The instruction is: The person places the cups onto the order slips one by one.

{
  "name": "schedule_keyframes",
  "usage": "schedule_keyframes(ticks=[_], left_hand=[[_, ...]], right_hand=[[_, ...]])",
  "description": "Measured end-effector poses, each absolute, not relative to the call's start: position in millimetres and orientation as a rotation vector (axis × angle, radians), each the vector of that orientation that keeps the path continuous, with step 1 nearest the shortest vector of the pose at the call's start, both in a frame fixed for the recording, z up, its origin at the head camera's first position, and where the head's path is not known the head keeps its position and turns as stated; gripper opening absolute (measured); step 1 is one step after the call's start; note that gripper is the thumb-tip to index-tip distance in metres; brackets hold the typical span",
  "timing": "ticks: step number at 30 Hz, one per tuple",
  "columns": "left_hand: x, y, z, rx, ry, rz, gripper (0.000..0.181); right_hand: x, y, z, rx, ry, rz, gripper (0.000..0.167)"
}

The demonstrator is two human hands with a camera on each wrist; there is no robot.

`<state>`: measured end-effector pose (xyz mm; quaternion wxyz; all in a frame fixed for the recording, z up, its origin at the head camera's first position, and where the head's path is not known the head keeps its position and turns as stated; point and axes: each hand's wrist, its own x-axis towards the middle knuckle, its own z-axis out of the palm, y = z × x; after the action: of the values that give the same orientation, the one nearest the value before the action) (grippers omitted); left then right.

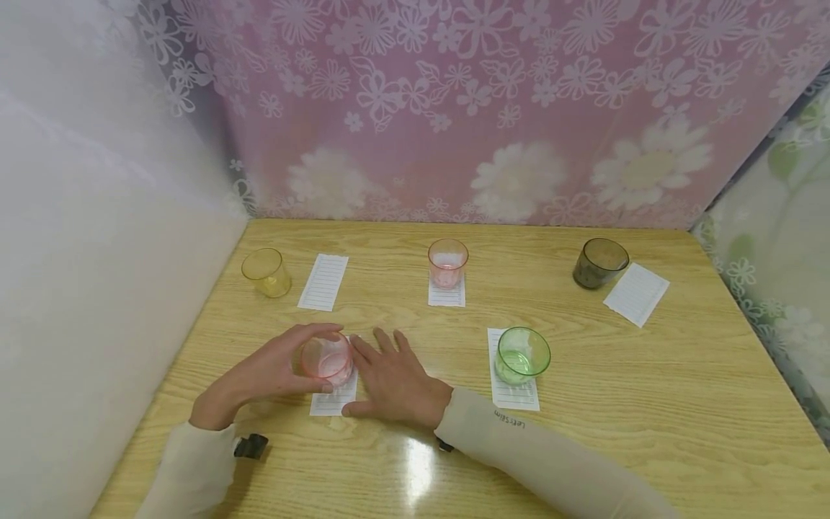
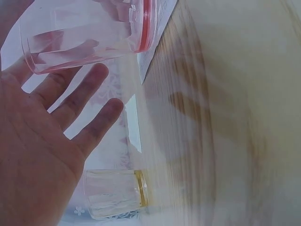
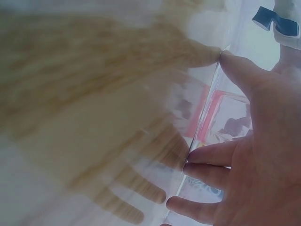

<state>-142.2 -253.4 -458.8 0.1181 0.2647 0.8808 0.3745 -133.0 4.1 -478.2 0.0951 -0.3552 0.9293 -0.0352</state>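
A clear pink glass cup (image 1: 326, 358) stands upright on a lined paper slip (image 1: 334, 404) at the front left of the table. My left hand (image 1: 285, 364) holds this cup between its thumb and index finger. In the left wrist view, the other fingers of the left hand (image 2: 51, 127) spread loosely beside the cup (image 2: 80, 47). My right hand (image 1: 398, 382) lies palm down just right of the cup, fingers spread, by the slip's right edge. The right wrist view shows the fingertips of the right hand (image 3: 263, 155) touching the tabletop.
A green cup (image 1: 522, 357) stands on a slip (image 1: 515, 396) to the right. Behind are a yellow cup (image 1: 267, 272), a bare slip (image 1: 323, 282), another pink cup (image 1: 448, 263) on a slip (image 1: 447, 298), and a dark cup (image 1: 599, 264) beside a slip (image 1: 637, 294).
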Motion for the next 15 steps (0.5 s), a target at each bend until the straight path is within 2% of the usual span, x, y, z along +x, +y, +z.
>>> schedule_keyframes(ticks=[15], left_hand=[[-143.2,-255.5,-462.4,0.768,2.548,1.112,0.090]], right_hand=[[-133.1,3.6,-477.3,-1.054,2.752,-0.091,0.103]])
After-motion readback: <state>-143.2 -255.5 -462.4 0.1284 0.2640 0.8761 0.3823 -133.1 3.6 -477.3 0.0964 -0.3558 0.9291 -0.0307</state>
